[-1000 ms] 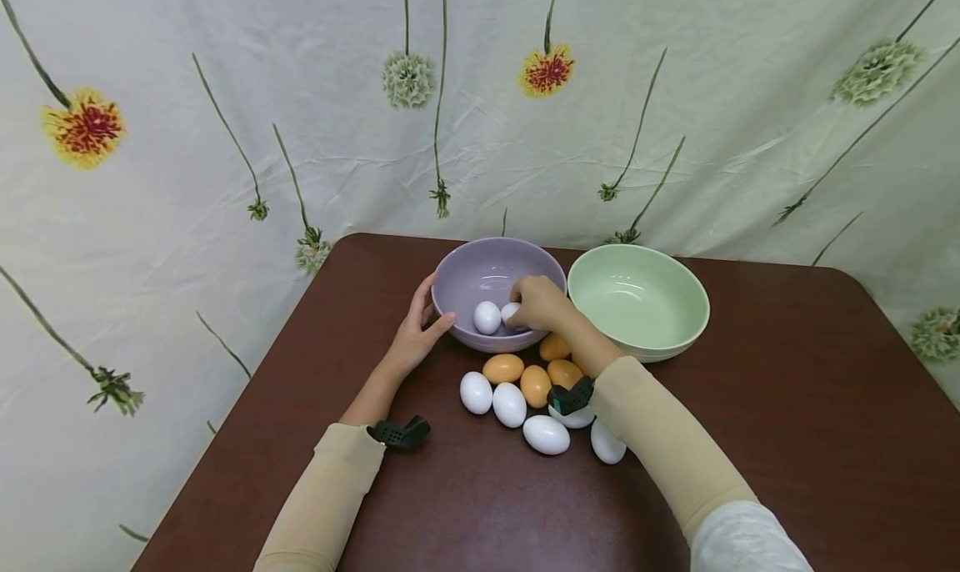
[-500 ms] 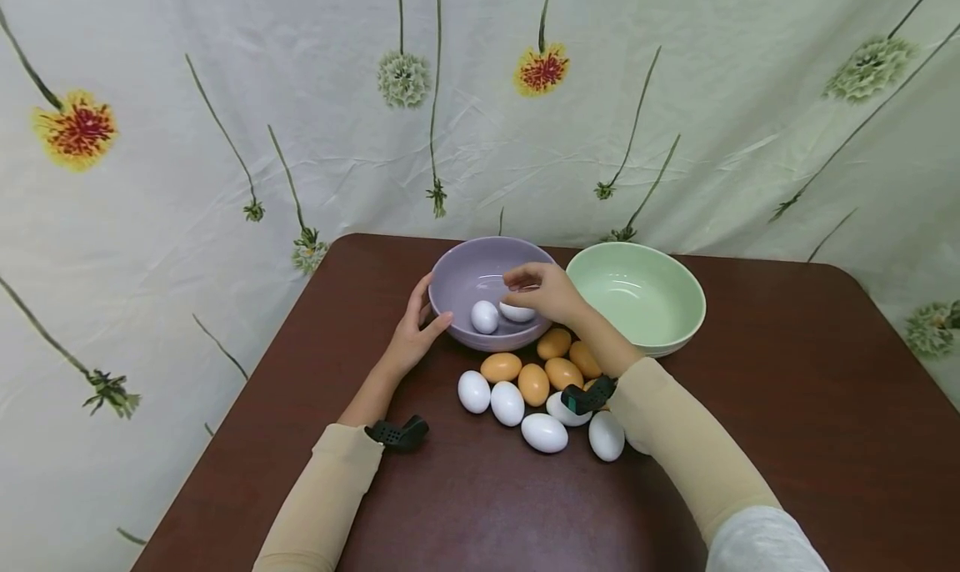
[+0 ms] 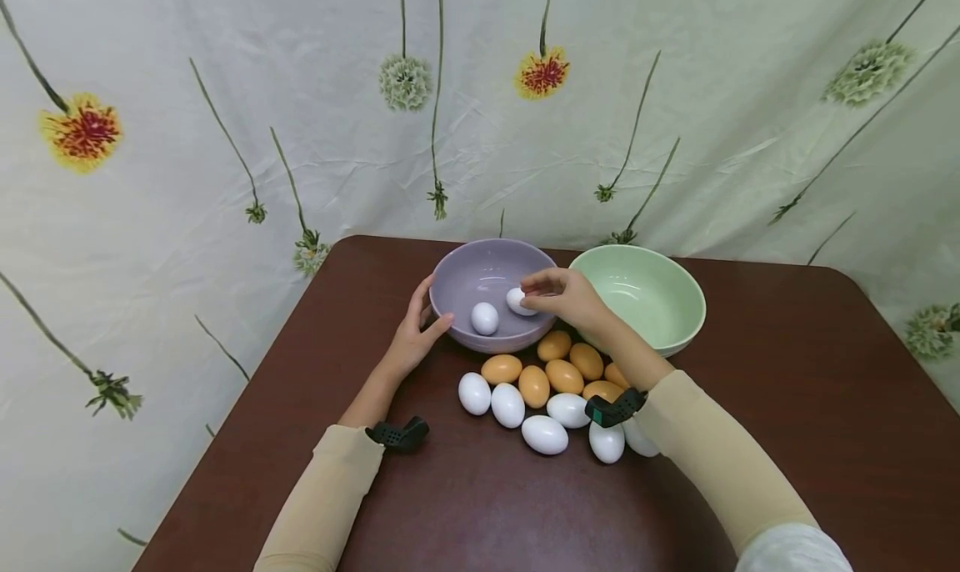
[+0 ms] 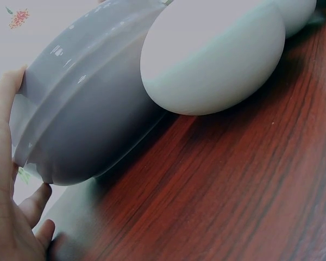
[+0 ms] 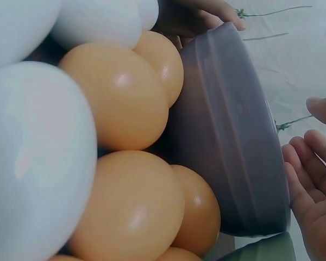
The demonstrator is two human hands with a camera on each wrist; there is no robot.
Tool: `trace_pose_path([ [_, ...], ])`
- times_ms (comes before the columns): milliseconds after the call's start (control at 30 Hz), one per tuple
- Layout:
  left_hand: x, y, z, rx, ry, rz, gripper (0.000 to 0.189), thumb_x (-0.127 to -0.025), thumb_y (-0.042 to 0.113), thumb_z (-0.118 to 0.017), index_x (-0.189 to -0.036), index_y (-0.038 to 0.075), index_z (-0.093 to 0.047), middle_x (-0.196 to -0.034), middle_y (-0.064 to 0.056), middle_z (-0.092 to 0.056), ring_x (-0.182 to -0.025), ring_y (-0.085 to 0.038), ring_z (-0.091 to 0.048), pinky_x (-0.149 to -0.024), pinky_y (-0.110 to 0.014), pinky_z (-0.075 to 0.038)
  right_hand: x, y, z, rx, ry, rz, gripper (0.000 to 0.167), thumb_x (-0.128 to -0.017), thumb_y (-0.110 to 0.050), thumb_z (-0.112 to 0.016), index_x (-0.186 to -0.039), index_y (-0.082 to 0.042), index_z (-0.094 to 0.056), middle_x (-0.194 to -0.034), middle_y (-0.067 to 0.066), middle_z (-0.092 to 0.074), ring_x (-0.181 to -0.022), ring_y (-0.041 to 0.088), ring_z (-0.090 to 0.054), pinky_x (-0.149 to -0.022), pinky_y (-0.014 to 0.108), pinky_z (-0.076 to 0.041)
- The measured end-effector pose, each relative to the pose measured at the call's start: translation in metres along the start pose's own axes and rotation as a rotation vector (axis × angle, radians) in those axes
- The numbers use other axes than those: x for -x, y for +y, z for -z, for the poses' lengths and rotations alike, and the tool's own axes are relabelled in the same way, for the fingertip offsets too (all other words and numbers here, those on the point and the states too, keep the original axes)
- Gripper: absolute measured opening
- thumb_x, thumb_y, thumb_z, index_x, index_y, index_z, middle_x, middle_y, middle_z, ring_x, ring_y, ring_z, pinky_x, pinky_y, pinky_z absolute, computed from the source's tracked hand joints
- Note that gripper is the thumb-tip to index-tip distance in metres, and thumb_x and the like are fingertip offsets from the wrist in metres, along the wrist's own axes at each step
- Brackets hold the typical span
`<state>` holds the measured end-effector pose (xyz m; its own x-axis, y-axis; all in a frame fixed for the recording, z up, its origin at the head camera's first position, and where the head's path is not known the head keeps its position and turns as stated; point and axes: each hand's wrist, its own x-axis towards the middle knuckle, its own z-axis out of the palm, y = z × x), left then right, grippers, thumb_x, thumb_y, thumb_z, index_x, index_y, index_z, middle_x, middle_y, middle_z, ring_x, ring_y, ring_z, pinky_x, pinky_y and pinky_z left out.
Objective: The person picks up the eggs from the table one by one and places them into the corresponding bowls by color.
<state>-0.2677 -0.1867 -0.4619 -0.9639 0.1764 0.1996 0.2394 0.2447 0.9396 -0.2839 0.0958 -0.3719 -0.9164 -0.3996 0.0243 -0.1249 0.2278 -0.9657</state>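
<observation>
My left hand (image 3: 411, 334) holds the purple bowl (image 3: 491, 259) by its left side, thumb at the rim and fingers along the outer wall. In the left wrist view, fingers (image 4: 8, 89) rest against that wall. My right hand (image 3: 576, 303) hovers over the bowl's right rim, fingers loosely bent and thumb apart, holding nothing in the right wrist view. One white egg (image 3: 485, 318) lies in the bowl. A second white egg (image 3: 518, 302) lies beside it, partly hidden by the right fingertips.
A light green bowl (image 3: 637, 280) stands right of the purple one. Several brown eggs (image 3: 564, 377) and several white eggs (image 3: 544, 435) lie in front of the bowls, some partly covered by my right wrist. A flowered cloth (image 3: 480, 138) hangs behind the dark table (image 3: 450, 505).
My right hand has let go of the white egg in the purple bowl and drawn back to the right, its fingers loosening. My left hand has stayed on the bowl.
</observation>
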Motion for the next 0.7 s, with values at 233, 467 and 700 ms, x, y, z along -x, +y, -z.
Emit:
trace_pose_path([
  [233,0.0,-0.001,0.0,0.009,0.007,-0.017,0.075,-0.097,0.02,-0.061,-0.157,0.022,-0.016,-0.161,-0.008,-0.014,-0.142,-0.04,-0.025,-0.11,-0.053,-0.029,0.012,0.003,0.009,0.018,-0.005,0.021,0.038,-0.089,-0.005,-0.07,-0.122,0.011,-0.06,-0.122,0.027,-0.06,-0.104,0.024,-0.062,-0.083,0.025,-0.052],
  [467,-0.001,0.001,0.0,0.003,0.0,0.004,0.075,-0.097,0.017,-0.06,-0.157,0.022,-0.016,-0.161,-0.007,-0.013,-0.142,-0.038,-0.025,-0.11,-0.052,-0.029,0.023,0.004,0.018,0.069,0.004,0.06,0.036,-0.089,-0.005,-0.069,-0.12,0.011,-0.062,-0.118,0.026,-0.063,-0.102,0.023,-0.063,-0.083,0.025,-0.052],
  [700,0.005,0.028,-0.001,0.031,-0.015,0.003,0.075,-0.096,0.009,-0.058,-0.155,0.005,-0.014,-0.16,-0.019,-0.013,-0.142,-0.043,-0.022,-0.111,-0.055,-0.025,0.038,0.004,0.026,0.103,0.002,0.04,0.039,-0.089,-0.011,-0.071,-0.122,0.008,-0.062,-0.12,0.025,-0.063,-0.106,0.025,-0.062,-0.087,0.028,-0.05],
])
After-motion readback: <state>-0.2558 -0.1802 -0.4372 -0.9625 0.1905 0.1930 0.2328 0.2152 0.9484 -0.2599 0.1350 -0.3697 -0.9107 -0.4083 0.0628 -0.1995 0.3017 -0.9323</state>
